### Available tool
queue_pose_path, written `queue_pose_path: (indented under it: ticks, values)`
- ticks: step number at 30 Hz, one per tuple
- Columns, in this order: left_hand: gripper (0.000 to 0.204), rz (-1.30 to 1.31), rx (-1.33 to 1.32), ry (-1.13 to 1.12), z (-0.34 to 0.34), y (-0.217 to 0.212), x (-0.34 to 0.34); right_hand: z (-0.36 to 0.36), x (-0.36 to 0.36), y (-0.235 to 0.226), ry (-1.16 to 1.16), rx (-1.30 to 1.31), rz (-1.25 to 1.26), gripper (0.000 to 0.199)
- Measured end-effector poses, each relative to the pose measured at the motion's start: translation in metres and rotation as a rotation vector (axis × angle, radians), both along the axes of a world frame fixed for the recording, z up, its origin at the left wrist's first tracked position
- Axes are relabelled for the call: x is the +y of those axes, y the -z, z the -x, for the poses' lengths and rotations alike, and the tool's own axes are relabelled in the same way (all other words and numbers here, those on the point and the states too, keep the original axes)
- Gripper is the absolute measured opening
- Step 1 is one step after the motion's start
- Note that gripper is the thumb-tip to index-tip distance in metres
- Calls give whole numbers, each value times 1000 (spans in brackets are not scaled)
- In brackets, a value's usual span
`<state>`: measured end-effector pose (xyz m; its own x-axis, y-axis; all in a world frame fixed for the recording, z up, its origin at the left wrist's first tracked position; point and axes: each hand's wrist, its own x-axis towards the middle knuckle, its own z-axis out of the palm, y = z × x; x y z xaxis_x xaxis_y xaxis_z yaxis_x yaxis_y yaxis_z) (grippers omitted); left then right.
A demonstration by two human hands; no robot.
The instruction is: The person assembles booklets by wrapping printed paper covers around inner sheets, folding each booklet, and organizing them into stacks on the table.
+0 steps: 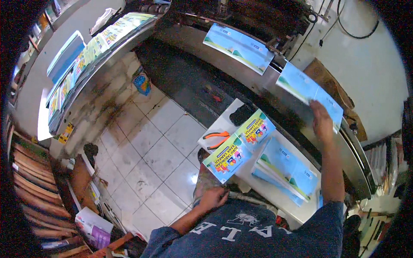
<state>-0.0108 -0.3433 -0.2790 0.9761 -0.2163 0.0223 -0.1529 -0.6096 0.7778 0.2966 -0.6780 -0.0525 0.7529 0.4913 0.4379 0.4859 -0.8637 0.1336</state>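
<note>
My right hand (321, 119) reaches out at the right, its fingers closed at the near edge of a light-blue printed sheet (301, 84) on the machine's metal bed. Beside that sheet, farther left, another blue printed sheet (241, 48) lies by the dark machine. My left hand (214, 198) rests low near my lap, fingers loosely apart, with nothing seen in it. Just beyond it are colourful printed covers (227, 159) on a white bench. A stack of folded blue sheets (286, 165) lies to their right, and orange-and-black handled pliers (217, 138) lie to their left.
A dark machine (223, 13) stands at the far side with its long metal bed (275, 81) curving right. At the left, a table (43, 116) holds rows of printed sheets (92, 51). Wooden slats (34, 180) and a white-purple package (94, 228) are lower left. Floor tiles (146, 146) lie between.
</note>
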Motion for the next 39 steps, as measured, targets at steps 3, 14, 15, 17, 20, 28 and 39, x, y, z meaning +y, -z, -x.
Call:
queue_pose_path:
  ticks: [3, 14, 15, 17, 20, 28, 39]
  values:
    - [20, 42, -24, 22, -2, 1, -1, 30, -12, 5, -22, 86, 14, 47]
    - [20, -66, -31, 15, -3, -5, -5, -34, -83, -159, 570, -352, -170, 42]
    - [20, -24, -13, 1, -1, -9, -4, -29, -78, -158, 448, -547, -264, 43]
    - [21, 22, -5, -6, -2, -16, -3, -32, -74, -125, 344, -527, -209, 44]
    - [22, -51, 46, 22, 1, -20, -2, -22, -44, -52, 312, -91, -59, 39]
    - [20, 11, 61, 19, 2, -19, 0, 106, 18, -9, 60, 292, -128, 35]
    - [19, -5, 4, 65, -1, -14, 0, 196, -10, 33, 118, 846, 147, 93]
